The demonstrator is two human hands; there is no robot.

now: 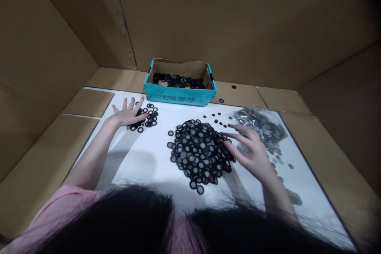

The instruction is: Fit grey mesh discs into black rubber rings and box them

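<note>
My left hand (128, 114) is spread over a small group of black rings (151, 118) on the left of the white board. Its fingers are apart and nothing shows in them. At the right edge of a big heap of black rings with grey discs in their centres (196, 149), my right hand (248, 147) has its fingers stretched out. Its fingertips reach to or just over the heap; whether they touch it I cannot tell. Behind both hands stands a turquoise cardboard box (180, 96) holding many loose black rings (178, 81).
A clear plastic bag of grey discs (263, 124) lies at the right, with loose grey discs (290, 166) near it. Small black discs (216, 121) dot the white board (133, 162) behind the heap. Cardboard walls (238, 20) enclose the back and sides. Dark hair covers the lower edge.
</note>
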